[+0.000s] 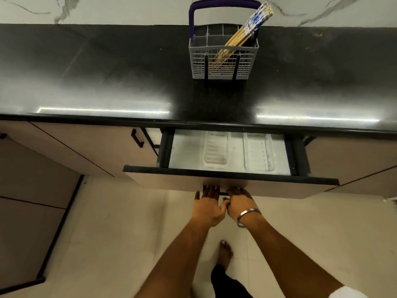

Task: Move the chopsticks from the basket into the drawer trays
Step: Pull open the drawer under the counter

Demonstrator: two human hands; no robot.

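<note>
A grey wire-style basket (223,61) with a purple handle stands at the back of the black countertop. Several wooden chopsticks (242,33) with blue-and-white tops lean in it toward the right. Below the counter edge a drawer (232,179) stands partly pulled out. Two white trays lie inside it, one (217,152) in the middle and one (260,154) to its right. My left hand (207,208) and my right hand (240,204) are side by side under the drawer front, fingers curled on its black handle. A metal bangle circles my right wrist.
The black countertop (107,78) runs across the view, with a marble wall behind. Beige cabinet fronts flank the drawer; a black handle (137,137) shows at its left. My bare foot (225,252) stands on the pale tiled floor.
</note>
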